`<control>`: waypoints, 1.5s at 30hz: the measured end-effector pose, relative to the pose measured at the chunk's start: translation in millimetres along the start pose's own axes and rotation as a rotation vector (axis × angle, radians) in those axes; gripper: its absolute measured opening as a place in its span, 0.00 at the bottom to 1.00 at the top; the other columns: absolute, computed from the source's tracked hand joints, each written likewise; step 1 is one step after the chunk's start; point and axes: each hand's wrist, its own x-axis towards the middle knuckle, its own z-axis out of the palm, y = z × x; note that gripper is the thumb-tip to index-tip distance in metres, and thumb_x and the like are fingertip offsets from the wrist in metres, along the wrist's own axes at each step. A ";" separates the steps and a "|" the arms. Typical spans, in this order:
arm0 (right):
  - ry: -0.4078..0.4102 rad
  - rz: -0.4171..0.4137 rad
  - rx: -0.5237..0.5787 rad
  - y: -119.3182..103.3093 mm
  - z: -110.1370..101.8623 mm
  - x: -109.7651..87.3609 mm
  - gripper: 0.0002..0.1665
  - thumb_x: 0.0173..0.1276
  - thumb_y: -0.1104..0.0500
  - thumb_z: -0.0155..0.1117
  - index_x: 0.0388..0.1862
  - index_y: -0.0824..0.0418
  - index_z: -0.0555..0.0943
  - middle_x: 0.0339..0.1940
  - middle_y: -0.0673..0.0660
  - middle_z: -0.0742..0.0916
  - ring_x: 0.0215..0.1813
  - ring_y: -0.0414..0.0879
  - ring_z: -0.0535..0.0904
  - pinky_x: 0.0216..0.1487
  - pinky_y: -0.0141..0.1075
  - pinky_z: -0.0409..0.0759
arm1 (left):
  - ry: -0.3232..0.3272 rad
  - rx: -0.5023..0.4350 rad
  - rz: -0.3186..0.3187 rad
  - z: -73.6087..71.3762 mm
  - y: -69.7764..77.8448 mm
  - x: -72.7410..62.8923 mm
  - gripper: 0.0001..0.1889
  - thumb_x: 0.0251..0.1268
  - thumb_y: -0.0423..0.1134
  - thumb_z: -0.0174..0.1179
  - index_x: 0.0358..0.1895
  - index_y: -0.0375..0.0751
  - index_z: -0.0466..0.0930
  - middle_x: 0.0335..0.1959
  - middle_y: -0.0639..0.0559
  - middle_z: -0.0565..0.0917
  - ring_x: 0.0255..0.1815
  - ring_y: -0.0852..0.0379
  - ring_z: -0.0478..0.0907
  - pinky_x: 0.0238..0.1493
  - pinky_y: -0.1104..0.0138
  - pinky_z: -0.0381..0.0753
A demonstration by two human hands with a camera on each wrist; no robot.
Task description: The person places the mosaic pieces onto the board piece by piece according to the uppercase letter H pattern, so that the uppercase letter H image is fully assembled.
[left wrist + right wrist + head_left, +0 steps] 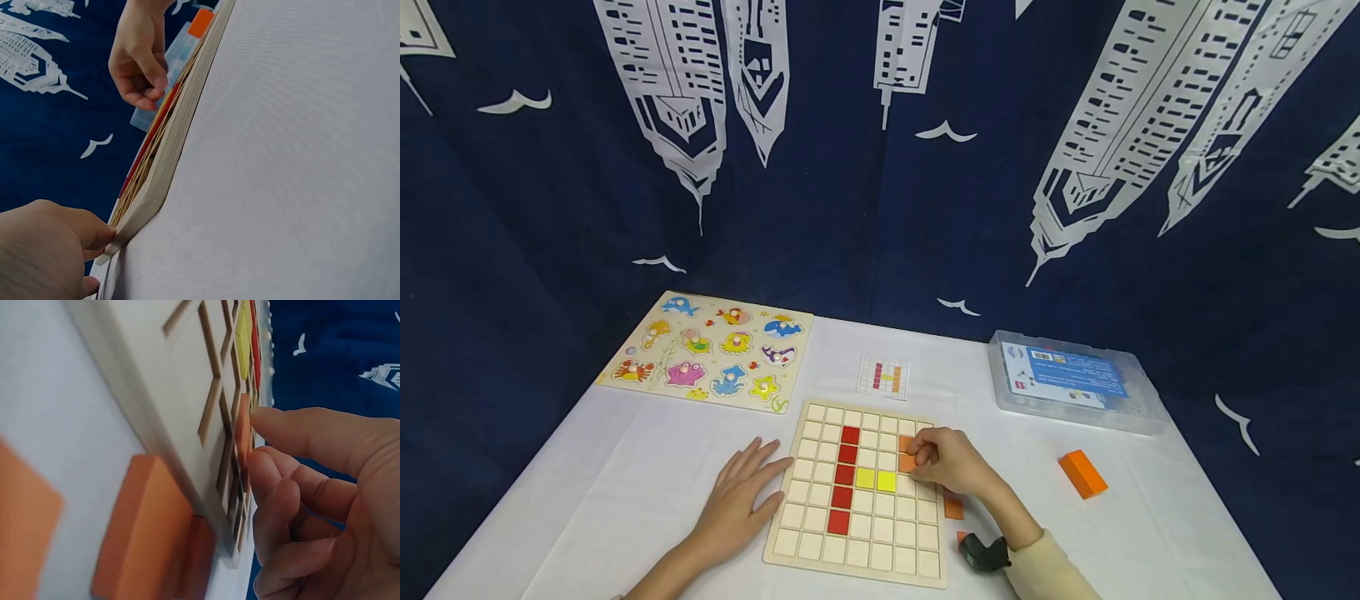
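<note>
A wooden grid board [850, 552] lies on the white table. It carries a column of red tiles [845, 475], two yellow tiles [876, 479] beside it and two orange tiles [906, 443] near the right side. My left hand [741, 504] rests at the board's left edge with fingers spread; the left wrist view shows its fingertips against the corner. Over the right part of the board, my right hand [951, 462] has thumb and fingers curled at the nearer orange tile [242, 434], pinching at its edges. Loose orange tiles [953, 506] lie beside the board, one partly hidden by the wrist camera.
Behind the board lies a small pattern card [883, 377]. A sea-animal peg puzzle [707, 350] sits at the back left, a clear plastic case [1075, 382] at the back right. An orange block [1083, 474] is on the right. A dark blue printed curtain [850, 208] hangs behind.
</note>
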 end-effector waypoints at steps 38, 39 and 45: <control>0.170 0.048 0.274 65.5 -13.7 -50.0 0.18 0.55 0.64 0.74 0.45 0.66 0.82 0.28 0.54 0.81 0.24 0.36 0.69 0.25 0.26 0.69 | 0.006 0.017 0.000 -4.1 -4.8 -1.4 0.22 0.60 0.35 0.64 0.60 0.43 0.79 0.71 0.40 0.70 0.76 0.37 0.56 0.73 0.40 0.49; 0.165 0.048 0.271 67.0 -12.8 -49.6 0.18 0.55 0.64 0.74 0.45 0.66 0.82 0.28 0.54 0.81 0.24 0.36 0.69 0.25 0.26 0.68 | 0.005 0.015 -0.001 -3.8 -5.0 -1.3 0.22 0.60 0.35 0.64 0.60 0.43 0.79 0.71 0.40 0.70 0.76 0.37 0.56 0.73 0.40 0.49; 0.156 0.073 0.213 70.6 -6.3 -47.4 0.17 0.53 0.64 0.75 0.43 0.63 0.83 0.28 0.53 0.81 0.23 0.35 0.67 0.24 0.26 0.66 | 0.005 0.015 0.002 -3.4 -5.4 -0.8 0.22 0.61 0.35 0.63 0.60 0.43 0.79 0.71 0.41 0.70 0.76 0.37 0.56 0.73 0.40 0.48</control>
